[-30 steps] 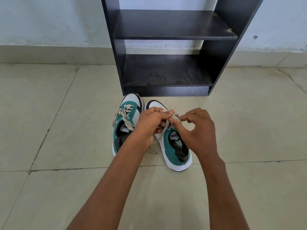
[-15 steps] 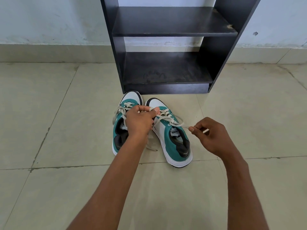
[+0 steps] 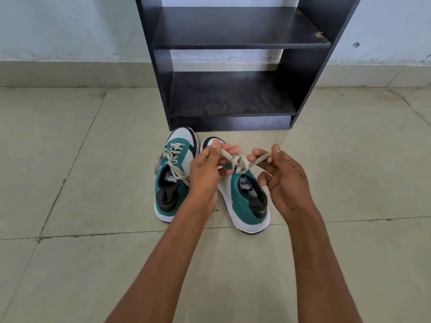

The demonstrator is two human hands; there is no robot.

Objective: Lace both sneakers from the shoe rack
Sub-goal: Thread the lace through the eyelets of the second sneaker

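Beige floor tiles [image 3: 70, 159] everywhere, with a pale wall [image 3: 70, 26] at the back and a black shoe rack [image 3: 233, 38] standing against it, both shelves bare and a bit dusty. Right in front of the rack sit two sneakers, green and white with black toe trim and heel collars, toes pointing at the rack. The left sneaker [image 3: 170, 183] has its laces threaded and tied, loops flopping over the side. The right sneaker [image 3: 247, 201] is just beside it, and its lace [image 3: 241, 163] is crossed into a knot above the tongue. The left hand [image 3: 207, 173] pinches one lace end between thumb and fingers, the right hand [image 3: 284, 180] pinches the other end the same way, both ends held out sideways. Tongue labels on both shoes read PUMA, upside down from where I'm standing. There's small print on the heels too, but I can't read it.
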